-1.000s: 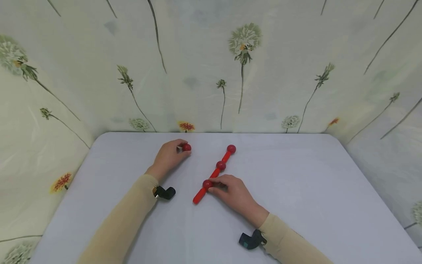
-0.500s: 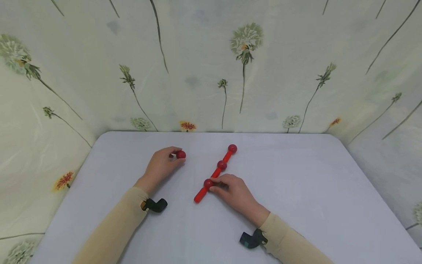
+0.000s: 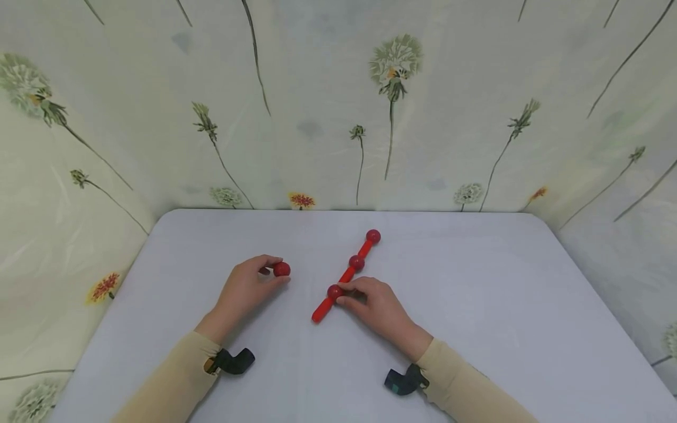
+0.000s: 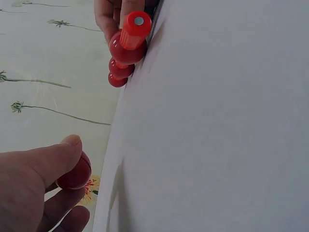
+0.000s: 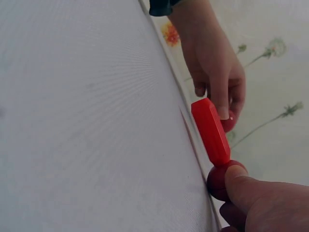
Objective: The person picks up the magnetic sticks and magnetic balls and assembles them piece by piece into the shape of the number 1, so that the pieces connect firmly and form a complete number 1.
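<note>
My left hand (image 3: 244, 291) pinches a loose red ball (image 3: 282, 269) between thumb and fingers, left of the chain and apart from it. In the left wrist view, this same ball (image 4: 77, 173) shows beneath the thumb. A straight chain of three red balls joined by red rods slants across the middle of the table. My right hand (image 3: 382, 309) holds the chain's nearest ball (image 3: 334, 292) with thumb and fingertips. From that ball a faceted red rod (image 3: 322, 311) points toward me, its near end free. A small silvery disc (image 4: 139, 21) shows in that end.
The white table (image 3: 492, 294) meets a flower-printed curtain (image 3: 317, 106) at its back edge. Black wrist cameras, one on the left sleeve (image 3: 237, 361) and one on the right (image 3: 404, 380), jut out low near the tabletop.
My left hand has drawn back toward me and a little left, carrying the loose ball away from the chain's far end. The right hand and the chain stay in place.
</note>
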{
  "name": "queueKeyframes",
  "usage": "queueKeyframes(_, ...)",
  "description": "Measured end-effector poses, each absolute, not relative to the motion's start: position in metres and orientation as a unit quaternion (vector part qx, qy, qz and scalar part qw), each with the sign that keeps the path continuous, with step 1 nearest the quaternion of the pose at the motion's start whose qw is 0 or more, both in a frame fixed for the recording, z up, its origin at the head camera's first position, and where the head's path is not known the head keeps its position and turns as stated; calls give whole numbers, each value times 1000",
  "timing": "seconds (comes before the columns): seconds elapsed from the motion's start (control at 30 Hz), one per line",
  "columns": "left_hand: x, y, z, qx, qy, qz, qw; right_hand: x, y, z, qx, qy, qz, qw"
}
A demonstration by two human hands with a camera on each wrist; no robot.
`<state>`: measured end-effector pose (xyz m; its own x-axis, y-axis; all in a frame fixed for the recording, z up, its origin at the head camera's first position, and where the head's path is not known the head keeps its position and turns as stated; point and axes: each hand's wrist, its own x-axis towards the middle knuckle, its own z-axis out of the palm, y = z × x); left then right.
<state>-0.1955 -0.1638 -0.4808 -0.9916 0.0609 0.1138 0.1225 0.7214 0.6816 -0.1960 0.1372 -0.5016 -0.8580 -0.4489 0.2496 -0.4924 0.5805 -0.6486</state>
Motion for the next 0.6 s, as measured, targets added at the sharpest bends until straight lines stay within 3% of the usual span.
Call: queueKeyframes(0.6,-148,-156,-490,-28,-919,-391,33,-196,137,-502,266,-889,372,29)
